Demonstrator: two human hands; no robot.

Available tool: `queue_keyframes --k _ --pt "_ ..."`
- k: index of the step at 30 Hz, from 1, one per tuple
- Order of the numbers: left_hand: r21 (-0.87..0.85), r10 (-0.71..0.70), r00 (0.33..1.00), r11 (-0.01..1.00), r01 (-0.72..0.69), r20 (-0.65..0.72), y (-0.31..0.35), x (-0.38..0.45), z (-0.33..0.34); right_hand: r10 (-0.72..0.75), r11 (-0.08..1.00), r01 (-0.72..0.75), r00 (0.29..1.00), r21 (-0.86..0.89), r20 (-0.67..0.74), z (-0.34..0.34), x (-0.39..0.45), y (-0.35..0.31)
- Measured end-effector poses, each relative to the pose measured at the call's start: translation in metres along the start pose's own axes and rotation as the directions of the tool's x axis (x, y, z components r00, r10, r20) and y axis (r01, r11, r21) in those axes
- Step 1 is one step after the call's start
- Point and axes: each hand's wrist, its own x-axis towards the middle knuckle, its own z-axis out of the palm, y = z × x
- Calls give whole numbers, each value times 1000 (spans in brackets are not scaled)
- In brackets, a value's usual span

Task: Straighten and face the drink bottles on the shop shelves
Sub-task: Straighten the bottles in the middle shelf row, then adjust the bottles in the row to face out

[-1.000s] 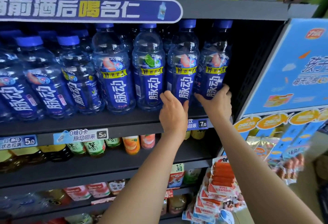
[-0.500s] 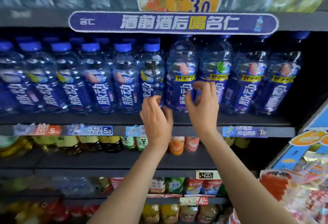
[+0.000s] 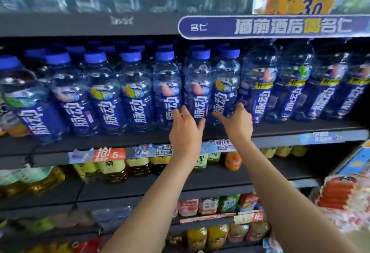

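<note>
While both arms were raised, two bottles were touched on the shelf.
Bottle was gripped low by the left hand; bottle, just beside, was held by the right hand.

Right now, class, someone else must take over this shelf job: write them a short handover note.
Left hand: gripping the base of a blue-labelled bottle.
Right hand: fingers curled around the neighbouring bottle.
Both bottles stand upright in the front row on the shelf, labels roughly forward.
Done: most front-row labels face out, as far as the blur shows.
Left: check these two, then probably continue leftwards.
</note>
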Motion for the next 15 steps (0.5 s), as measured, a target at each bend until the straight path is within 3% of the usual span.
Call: queue_keyframes --k 4,10,12,15 --pt "8 48 996 999 -48 -72 -5 3 0 -65 998 66 996 -11 62 -8 11 9" --pt "-36 45 997 998 -47 -60 -6 -3 7 -159 987 153 968 42 196 -21 19 16" --pt "-51 26 999 998 -28 -46 -4 -5 8 -147 989 143 977 41 151 -19 13 16" --pt "-103 26 999 994 -29 -33 -6 -6 4 -201 976 208 975 68 -95 -14 -7 11"
